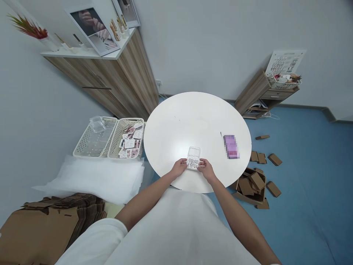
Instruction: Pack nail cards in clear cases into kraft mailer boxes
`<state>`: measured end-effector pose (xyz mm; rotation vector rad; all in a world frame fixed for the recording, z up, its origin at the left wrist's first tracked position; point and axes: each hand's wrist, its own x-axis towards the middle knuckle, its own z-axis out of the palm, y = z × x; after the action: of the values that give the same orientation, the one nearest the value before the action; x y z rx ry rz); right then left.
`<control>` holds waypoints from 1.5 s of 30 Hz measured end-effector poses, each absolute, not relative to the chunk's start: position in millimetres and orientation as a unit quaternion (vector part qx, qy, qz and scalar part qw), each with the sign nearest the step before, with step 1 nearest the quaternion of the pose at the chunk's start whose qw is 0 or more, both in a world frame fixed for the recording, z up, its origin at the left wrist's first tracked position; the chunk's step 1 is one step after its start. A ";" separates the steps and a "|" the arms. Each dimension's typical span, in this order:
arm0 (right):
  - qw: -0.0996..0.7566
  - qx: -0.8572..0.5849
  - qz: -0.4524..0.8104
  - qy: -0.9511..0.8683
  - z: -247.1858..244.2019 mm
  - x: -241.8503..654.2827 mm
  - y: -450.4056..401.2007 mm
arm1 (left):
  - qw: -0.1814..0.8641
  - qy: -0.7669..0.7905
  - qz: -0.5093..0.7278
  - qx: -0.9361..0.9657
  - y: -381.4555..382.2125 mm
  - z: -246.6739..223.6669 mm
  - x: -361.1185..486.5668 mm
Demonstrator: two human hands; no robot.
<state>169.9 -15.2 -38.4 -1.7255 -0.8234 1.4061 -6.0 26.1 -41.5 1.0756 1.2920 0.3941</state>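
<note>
A small clear plastic case (pixel 193 159) with its lid raised is at the near part of the round white table (pixel 176 121). Several press-on nails show in rows inside its lower half. My left hand (pixel 179 167) grips the case's left edge with curled fingers. On the opposite side, my right hand (pixel 205 169) has its fingers on the right edge and lower corner. A purple, pixelated item (pixel 231 147) lies on the right part of the table, with a tiny dark object just above and left of it.
Left of the table, one basket (pixel 110 138) holds clear cases and another (pixel 111 152) holds nail cards. White foam sheets (pixel 96 176) and flattened cardboard (pixel 41 232) lie nearer. Small brown boxes (pixel 257 181) fill a carton and scatter over the floor at right.
</note>
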 end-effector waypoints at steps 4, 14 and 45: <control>0.407 -0.639 0.574 -0.311 -19.2 170.8 -22.0 | 0.700 0.527 0.201 0.437 22.1 -31.4 -11.5; 0.419 -0.598 0.635 -0.252 -4.9 179.1 -12.1 | 0.747 0.468 0.281 0.380 22.7 -14.5 -21.6; 0.482 -0.538 0.635 -0.273 11.7 196.1 7.4 | 0.794 0.451 0.279 0.296 24.4 -13.2 -2.1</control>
<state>196.1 7.4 11.7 -1.3125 -0.6666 1.5485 -2.1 24.4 -13.2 0.6353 0.9695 0.6005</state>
